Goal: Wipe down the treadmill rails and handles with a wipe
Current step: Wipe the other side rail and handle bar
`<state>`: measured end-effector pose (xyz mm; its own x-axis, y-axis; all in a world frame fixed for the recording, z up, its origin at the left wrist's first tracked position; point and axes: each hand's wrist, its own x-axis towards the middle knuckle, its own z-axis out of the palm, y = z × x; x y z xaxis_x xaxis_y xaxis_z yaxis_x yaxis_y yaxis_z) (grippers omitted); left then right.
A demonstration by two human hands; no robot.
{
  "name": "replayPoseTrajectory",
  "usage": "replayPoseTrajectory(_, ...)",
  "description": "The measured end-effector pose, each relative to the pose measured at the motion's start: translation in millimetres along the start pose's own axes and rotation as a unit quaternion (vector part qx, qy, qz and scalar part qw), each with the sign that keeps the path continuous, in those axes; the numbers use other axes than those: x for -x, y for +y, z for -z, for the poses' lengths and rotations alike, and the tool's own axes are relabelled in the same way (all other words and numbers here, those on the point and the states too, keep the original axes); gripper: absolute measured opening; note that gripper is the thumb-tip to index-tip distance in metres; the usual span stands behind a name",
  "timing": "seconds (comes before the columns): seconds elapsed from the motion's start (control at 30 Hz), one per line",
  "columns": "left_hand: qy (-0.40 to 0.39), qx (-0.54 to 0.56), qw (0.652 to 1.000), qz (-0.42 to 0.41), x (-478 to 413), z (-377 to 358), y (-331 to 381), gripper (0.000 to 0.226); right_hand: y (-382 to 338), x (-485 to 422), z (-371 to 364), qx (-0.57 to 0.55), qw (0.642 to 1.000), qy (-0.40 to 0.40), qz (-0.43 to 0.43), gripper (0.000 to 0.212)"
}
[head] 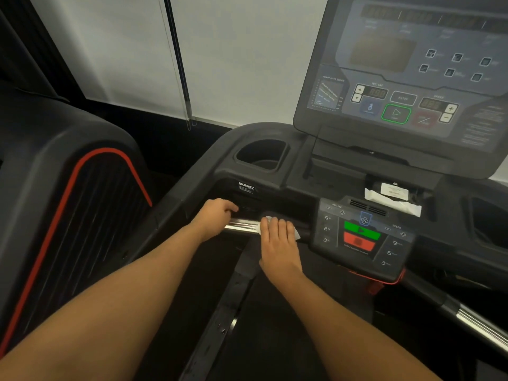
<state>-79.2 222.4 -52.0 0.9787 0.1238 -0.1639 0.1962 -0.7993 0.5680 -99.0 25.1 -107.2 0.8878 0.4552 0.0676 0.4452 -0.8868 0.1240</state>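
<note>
Fingers (277, 225) of your right hand (279, 243) press the wipe (297, 233) onto the chrome handle (242, 224); left hand (215, 215) at nine o'clock grips it. Mid-wipe; next, slide toward nine.

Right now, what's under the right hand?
A white wipe pressed onto the chrome handle bar; its edges show past the right hand. The bar section beneath is covered. The left hand grips the bar further left.

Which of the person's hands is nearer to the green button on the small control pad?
The right hand. It presses the wipe on the chrome handle, just left of the green button. The left hand holds the same handle farther left.
</note>
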Motion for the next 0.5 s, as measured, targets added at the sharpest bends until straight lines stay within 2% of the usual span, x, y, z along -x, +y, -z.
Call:
replayPoseTrajectory(0.1, -0.049, -0.131, 0.99, -0.027, 7, 2, -18, 0.042, -2, -20, 9, -0.039, 0.999, 0.004, -0.012, 0.069)
replayPoseTrajectory(0.17, -0.073, -0.168, 0.982, -0.044, 8, 2, -22, 0.049, -5, -21, 12, -0.061, 0.998, 0.004, -0.024, 0.064)
replayPoseTrajectory(0.33, -0.103, -0.21, 0.971, -0.044, -4, 6, -23, 0.04, -5, 3, -6, -0.021, 0.999, 0.024, 0.012, 0.087)
replayPoseTrajectory(0.5, -0.112, -0.233, 0.965, -0.046, -9, 7, -24, 0.031, -15, -24, 7, -0.059, 0.998, 0.018, -0.019, 0.057)
